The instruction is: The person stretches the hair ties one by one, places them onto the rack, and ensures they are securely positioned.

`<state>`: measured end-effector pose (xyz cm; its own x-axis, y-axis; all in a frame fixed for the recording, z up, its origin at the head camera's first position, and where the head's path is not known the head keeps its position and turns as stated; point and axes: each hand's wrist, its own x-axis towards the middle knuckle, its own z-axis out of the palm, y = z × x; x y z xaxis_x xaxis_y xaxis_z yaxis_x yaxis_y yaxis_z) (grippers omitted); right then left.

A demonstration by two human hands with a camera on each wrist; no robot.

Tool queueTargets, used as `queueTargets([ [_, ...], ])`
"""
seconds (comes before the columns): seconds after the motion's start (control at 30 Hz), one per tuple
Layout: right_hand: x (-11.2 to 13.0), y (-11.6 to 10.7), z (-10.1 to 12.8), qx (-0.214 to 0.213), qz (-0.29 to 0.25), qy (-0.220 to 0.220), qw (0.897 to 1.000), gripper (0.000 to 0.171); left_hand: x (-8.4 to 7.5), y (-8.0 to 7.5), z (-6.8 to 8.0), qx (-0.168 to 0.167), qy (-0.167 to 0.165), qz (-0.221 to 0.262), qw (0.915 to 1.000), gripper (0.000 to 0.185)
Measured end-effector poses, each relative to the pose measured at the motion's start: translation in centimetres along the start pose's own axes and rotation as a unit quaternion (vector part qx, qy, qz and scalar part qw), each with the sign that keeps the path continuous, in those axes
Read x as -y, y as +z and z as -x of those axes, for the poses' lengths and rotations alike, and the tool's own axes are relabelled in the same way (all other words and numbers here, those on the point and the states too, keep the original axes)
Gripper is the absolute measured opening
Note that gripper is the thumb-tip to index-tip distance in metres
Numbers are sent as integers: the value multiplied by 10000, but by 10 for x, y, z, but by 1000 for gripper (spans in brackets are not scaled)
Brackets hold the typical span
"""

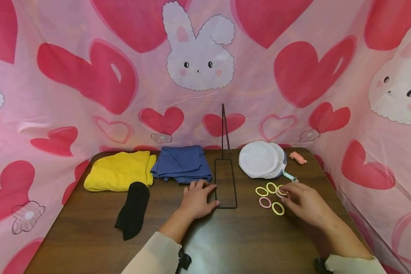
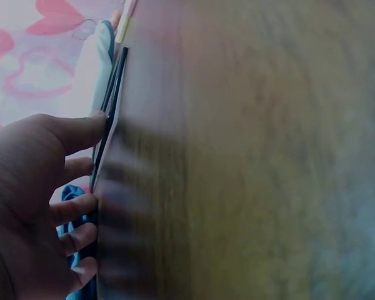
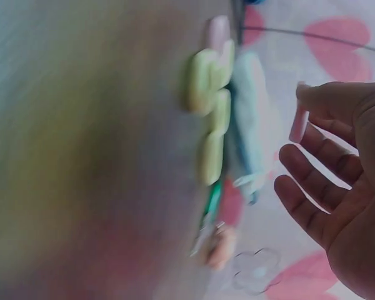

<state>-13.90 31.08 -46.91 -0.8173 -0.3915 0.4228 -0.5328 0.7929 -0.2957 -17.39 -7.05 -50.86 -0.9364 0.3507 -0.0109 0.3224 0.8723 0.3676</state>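
A black wire stand rises from a flat rectangular base on the brown table. My left hand rests at the base's left side, thumb at the near corner and index finger on the long edge. In the left wrist view its fingers are extended and the thumb lies against the wire. My right hand pinches a small pink ring between thumb and index finger, raised above the table. Several yellow rings and another pink ring lie just left of that hand.
Folded yellow cloth, folded blue cloth and a black sock lie on the left. Round white cloth pieces, a green-tabbed item and a coral yarn bundle sit at the back right. Heart-printed fabric walls surround the table.
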Motion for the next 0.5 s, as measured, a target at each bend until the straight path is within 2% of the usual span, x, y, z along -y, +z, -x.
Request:
queueTargets([
  [0.27,37,-14,-33,-427,-490,-439,9969,37,0,1,1,-50,-47,-33,10000,59],
  [0.5,71,-25,-64,-959,-997,-1187,9832,38,-2,5,-1,-128,-183,28,9997,60],
])
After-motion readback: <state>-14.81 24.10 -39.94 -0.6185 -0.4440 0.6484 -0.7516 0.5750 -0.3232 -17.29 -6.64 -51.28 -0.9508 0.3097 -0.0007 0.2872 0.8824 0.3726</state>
